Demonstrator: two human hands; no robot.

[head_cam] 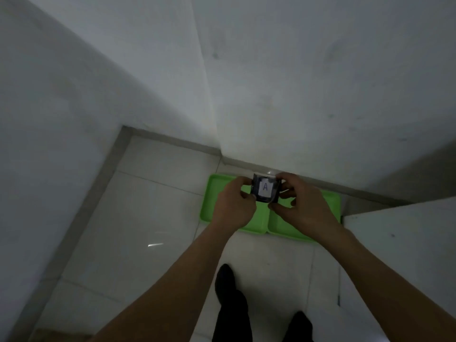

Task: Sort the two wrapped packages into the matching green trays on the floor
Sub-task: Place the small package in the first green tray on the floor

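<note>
Both hands hold one dark wrapped package (266, 187) with a white label reading "A", up in the air above the trays. My left hand (234, 201) grips its left edge and my right hand (299, 202) grips its right edge and lower corner. Two green trays lie side by side on the floor against the wall: the left tray (215, 193) and the right tray (328, 206). My hands and arms hide most of the insides of both trays. A second package is not in view.
White walls meet at a corner just behind the trays. A white ledge or surface (404, 243) juts in at the right beside the right tray. Glossy light floor tiles (148, 218) spread to the left. My dark-trousered legs and shoes (230, 292) stand below the trays.
</note>
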